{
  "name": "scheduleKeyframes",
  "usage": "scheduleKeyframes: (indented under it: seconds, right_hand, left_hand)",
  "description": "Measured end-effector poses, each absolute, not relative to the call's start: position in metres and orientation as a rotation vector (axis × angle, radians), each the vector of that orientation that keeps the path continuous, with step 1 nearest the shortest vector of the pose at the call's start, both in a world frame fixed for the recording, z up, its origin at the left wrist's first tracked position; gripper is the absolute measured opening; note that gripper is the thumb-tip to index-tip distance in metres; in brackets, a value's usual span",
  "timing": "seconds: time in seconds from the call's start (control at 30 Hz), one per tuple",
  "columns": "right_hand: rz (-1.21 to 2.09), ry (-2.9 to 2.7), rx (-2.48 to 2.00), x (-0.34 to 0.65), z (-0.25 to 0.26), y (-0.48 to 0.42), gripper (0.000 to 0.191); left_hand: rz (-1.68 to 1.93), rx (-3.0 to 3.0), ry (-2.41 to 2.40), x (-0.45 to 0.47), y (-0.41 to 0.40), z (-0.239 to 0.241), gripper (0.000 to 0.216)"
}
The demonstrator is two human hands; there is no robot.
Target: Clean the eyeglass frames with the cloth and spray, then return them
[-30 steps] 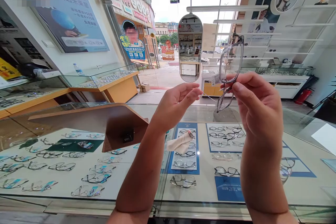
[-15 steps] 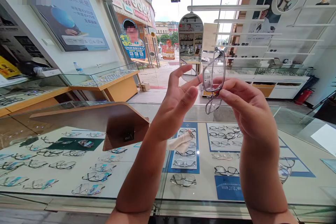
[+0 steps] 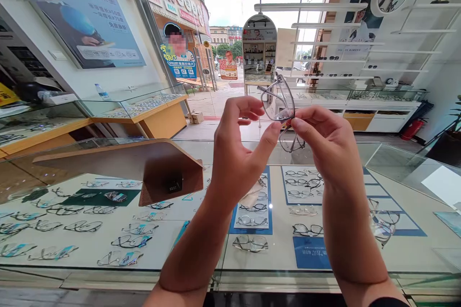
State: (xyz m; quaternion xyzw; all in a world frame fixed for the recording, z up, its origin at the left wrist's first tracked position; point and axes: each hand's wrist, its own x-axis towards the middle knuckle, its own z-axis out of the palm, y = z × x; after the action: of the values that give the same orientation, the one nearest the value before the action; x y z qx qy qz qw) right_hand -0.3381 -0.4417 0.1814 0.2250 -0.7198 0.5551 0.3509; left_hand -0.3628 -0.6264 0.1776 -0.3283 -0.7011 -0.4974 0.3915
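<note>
I hold a pair of clear-framed glasses [image 3: 279,103] up in front of me, above a glass display counter [image 3: 324,268]. My right hand [image 3: 326,141] pinches the frame between thumb and fingers at its middle. My left hand [image 3: 242,141] pinches the frame's left side, thumb tip under the lens and fingers curled over the top. One lens hangs below my fingers. A beige cloth [image 3: 254,196] lies on the counter glass, partly hidden behind my left wrist.
Inside the counter lie several rows of glasses [image 3: 86,226] on white and blue mats [image 3: 311,252]. A brown wooden panel [image 3: 118,165] rests on the glass at the left. A standing mirror [image 3: 259,48] and wall shelves [image 3: 338,53] are behind.
The glasses have come down and to the left. My left hand has closed in from an open reach and now pinches the frame together with my right hand.
</note>
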Motion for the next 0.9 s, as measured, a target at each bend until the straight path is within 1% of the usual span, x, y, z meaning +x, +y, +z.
scheduleKeyframes:
  seconds: [0.07,0.1,0.2,0.27,0.4,0.53,0.7,0.8,0.9]
  right_hand:
    - [1.371,-1.862,0.543,-0.339,0.180,-0.445,0.019]
    - [1.329,-1.865,0.523,-0.338,0.179,-0.447,0.019]
    - [1.161,-1.853,0.444,-0.337,0.178,-0.456,0.018]
    - [1.039,-1.845,0.387,-0.336,0.178,-0.463,0.018]
    - [0.882,-1.933,0.396,-0.338,0.175,-0.477,0.016]
    - [0.845,-2.011,0.425,-0.342,0.170,-0.489,0.016]
    - [0.873,-1.954,0.345,-0.339,0.170,-0.491,0.017]
    - [0.879,-1.934,0.325,-0.336,0.172,-0.491,0.015]
    - [0.833,-1.905,0.344,-0.335,0.170,-0.495,0.018]
  left_hand:
    - [-1.209,-0.731,-1.796,-0.359,-0.624,0.179,0.020]
    - [-1.191,-0.679,-1.794,-0.358,-0.624,0.179,0.018]
    - [-1.215,-0.561,-1.757,-0.356,-0.625,0.180,0.024]
    - [-1.278,-0.589,-1.786,-0.356,-0.627,0.180,0.029]
    - [-1.375,-0.693,-1.838,-0.356,-0.627,0.181,0.026]
    - [-1.398,-0.642,-1.850,-0.359,-0.626,0.183,0.020]
    - [-1.409,-0.578,-1.913,-0.357,-0.629,0.185,0.023]
    - [-1.474,-0.620,-1.933,-0.356,-0.630,0.187,0.023]
    - [-1.579,-0.632,-1.868,-0.359,-0.630,0.188,0.021]
